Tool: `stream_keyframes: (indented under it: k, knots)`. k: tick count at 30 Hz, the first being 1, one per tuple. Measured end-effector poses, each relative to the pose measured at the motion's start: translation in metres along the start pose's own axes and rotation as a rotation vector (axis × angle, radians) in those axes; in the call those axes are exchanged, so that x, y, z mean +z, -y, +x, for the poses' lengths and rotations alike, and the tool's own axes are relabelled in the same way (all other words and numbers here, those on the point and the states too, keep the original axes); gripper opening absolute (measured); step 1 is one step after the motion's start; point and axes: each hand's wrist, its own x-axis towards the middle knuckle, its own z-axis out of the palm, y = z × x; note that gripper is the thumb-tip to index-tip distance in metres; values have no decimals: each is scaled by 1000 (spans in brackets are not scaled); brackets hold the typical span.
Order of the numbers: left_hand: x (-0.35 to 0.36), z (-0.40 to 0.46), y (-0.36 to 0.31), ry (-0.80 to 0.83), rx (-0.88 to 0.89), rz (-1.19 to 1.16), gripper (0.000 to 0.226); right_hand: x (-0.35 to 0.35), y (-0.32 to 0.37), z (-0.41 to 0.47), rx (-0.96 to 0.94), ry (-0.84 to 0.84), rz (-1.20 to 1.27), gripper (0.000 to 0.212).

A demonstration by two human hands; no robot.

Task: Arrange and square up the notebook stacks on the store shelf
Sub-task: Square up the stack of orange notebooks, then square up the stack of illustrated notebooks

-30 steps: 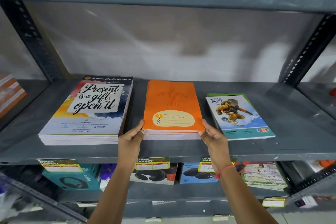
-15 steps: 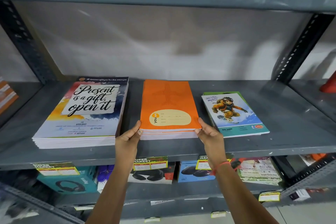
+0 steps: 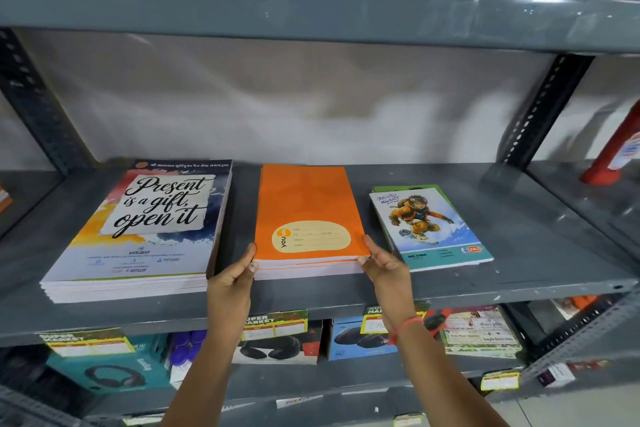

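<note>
Three notebook stacks lie side by side on the grey metal shelf point(image 3: 540, 246). The orange stack point(image 3: 306, 204) is in the middle. My left hand point(image 3: 232, 282) grips its front left corner, thumb on the cover. My right hand point(image 3: 384, 263) holds its front right corner the same way. To the left lies a thick stack with "Present is a gift, open it" point(image 3: 145, 229) on the cover, its pages a little fanned at the front. On the right, apart from my hand, a thin stack with a snowboarder cover point(image 3: 433, 225) sits slightly askew.
Slotted uprights point(image 3: 540, 114) stand at both back corners. The shelf above point(image 3: 311, 7) carries red boxes. Below are headphone boxes point(image 3: 104, 374) and yellow price tags. A red object point(image 3: 616, 156) stands on the neighbouring shelf at the right.
Both hands stay on the orange stack's front corners. The view has tilted up a little, bringing the upper shelf's red boxes into sight; the stacks look unmoved.
</note>
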Motion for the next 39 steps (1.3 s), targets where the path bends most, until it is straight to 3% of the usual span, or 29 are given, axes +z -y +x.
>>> stream_keyframes:
  k: [3,6,7,9,11,13,17,20,24,26,30,36,39]
  knots:
    - [5,-12,-3,-26,75,111,37,-6,11,-1,16,77,-73,43]
    - [30,-38,-13,-160,529,491,46,-29,25,-3,-155,55,-273,33]
    - [48,-51,-16,-125,657,590,51,-43,30,-3,-239,-14,-314,30]
    - [84,-74,-19,96,782,671,58,-73,39,-2,-384,-210,-305,32]
    - [124,-93,-20,329,651,615,60,-111,46,5,-440,-408,-229,27]
    - [158,-100,-16,464,388,489,67,-148,48,18,-371,-503,-185,25]
    - [193,-88,-6,513,106,488,85,-193,34,43,-91,-246,-210,35]
    - [202,-74,-10,466,-50,382,88,-202,27,53,-9,-82,-274,42]
    - [208,-63,-9,469,-138,210,84,-204,29,64,24,14,-300,21]
    - [209,-60,-7,463,-155,183,80,-203,31,65,9,75,-310,21]
    - [209,-60,-4,491,-157,182,77,-208,28,67,-13,162,-308,42]
    - [209,-58,-6,539,-155,223,73,-220,28,70,-43,408,-320,57]
    - [209,-59,-5,558,-166,224,79,-223,23,71,-28,429,-278,71]
